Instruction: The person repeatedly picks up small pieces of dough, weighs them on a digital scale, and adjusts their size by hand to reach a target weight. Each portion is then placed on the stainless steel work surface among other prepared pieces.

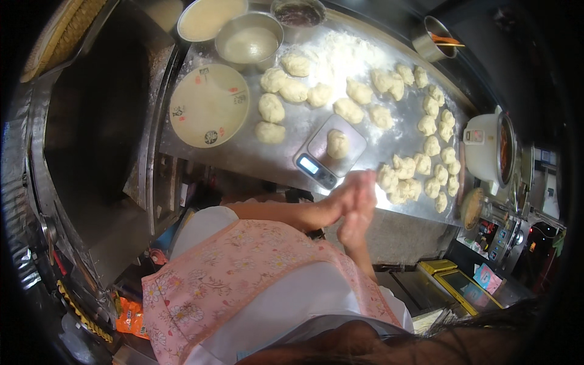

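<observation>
My left hand and my right hand are pressed palm to palm above the front edge of a steel table. Whether anything lies between the palms is hidden. Just beyond them stands a digital kitchen scale with a lit display, bearing one lump of dough. To the right of my fingers, a cluster of small dough pieces rests on the steel. Larger dough lumps sit left of and behind the scale.
A big patterned plate lies at the left. Behind it stand a metal pot of pale contents, a wide bowl and a dark-filled pot. Loose flour covers the back. A white rice cooker and a steel pot flank the right.
</observation>
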### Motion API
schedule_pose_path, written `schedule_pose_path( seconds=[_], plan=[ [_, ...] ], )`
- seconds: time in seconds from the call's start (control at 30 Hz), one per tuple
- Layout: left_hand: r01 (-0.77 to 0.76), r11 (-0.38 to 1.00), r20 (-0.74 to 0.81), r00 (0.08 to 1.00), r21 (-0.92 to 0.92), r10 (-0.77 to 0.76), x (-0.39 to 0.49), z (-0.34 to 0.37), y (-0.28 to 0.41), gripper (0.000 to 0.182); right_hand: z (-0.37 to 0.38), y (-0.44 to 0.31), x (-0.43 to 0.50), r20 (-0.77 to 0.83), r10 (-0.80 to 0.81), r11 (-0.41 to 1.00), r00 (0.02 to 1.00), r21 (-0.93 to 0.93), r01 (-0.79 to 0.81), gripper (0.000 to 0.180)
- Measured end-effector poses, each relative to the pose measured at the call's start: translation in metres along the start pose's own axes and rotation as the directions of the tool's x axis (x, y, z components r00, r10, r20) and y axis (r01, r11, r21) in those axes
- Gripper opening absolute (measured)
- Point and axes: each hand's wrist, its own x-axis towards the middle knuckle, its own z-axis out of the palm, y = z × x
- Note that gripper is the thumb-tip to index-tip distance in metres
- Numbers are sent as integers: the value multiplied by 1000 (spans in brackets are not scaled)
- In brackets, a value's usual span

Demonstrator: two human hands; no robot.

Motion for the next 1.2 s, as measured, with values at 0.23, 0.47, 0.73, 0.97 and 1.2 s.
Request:
schedule_pose_path(
  seconds=[0.23, 0.47, 0.73, 0.97, 1.2],
  plan=[
    [61, 997, 251, 967, -38, -49, -24, -3, 43, 65, -14, 32, 50, -58, 439, 898, 897, 64, -435, 62],
    [160, 987, -150, 976, 0, -159, -50, -59, 91, 68, 49, 47, 58, 205, 128, 955, 970, 240, -177, 47],
    [32, 977, -191, 979, -213, -74, -60, -70, 80, 55, 77, 140, 97, 269, 158, 902, 950, -431, -28, 13],
    [-34, 998, -334, 941, 53, 50, -37, -72, 73, 39, -45, 245, 178, -432, 559, 826, 708, 365, -429, 46],
    [-163, 986, -269, 948, 45, 169, -7, -52, 68, 44, -58, 384, 222, -270, 641, 724, 718, -97, -683, 57]
  ],
)
